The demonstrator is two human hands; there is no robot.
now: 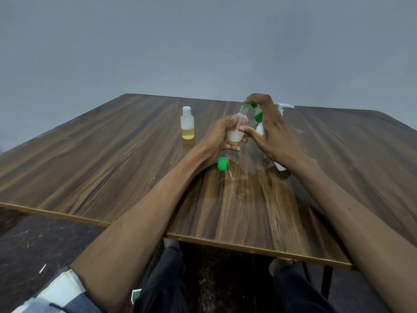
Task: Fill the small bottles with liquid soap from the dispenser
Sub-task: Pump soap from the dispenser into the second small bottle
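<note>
My left hand (pixel 217 136) is shut around a small clear bottle (pixel 234 137), held uncapped above the table with whitish liquid in its lower part. My right hand (pixel 274 134) grips the green pump head of the soap dispenser (pixel 258 116) from above, the other fingers spread. The green nozzle reaches to the bottle's mouth. My hand hides most of the dispenser's white body; its base (pixel 280 166) shows under my wrist. A second small bottle (pixel 187 126), white-capped and partly filled with yellow liquid, stands to the left. A loose green cap (pixel 222 163) lies near my left wrist.
The wooden table (pixel 112 159) has a wet patch (pixel 243 179) in front of my hands. The white pump of another dispenser (pixel 285 106) shows behind my right hand. The table's near edge crosses above my knees; a grey wall stands behind.
</note>
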